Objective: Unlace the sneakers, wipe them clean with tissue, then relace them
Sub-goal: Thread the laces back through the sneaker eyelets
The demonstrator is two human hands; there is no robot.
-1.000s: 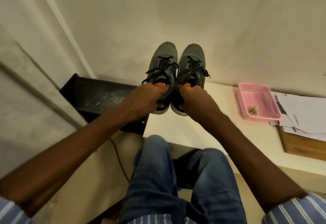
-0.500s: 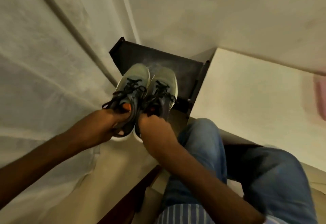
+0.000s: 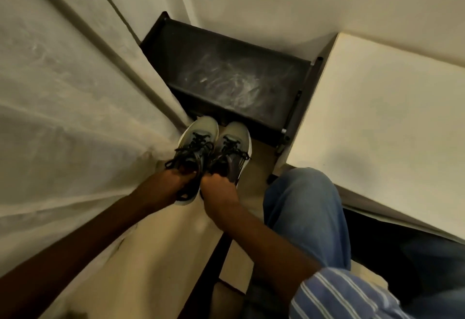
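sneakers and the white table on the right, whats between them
In the head view, a bare strip of tan floor and the black rack's metal leg lie between the sneakers and the white table.

left grip (image 3: 168, 186) curled, right grip (image 3: 218, 191) curled, arms outstretched

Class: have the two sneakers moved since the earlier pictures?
Yes. The sneakers, earlier held above the white table, are now lower, at the front of the black rack left of it.
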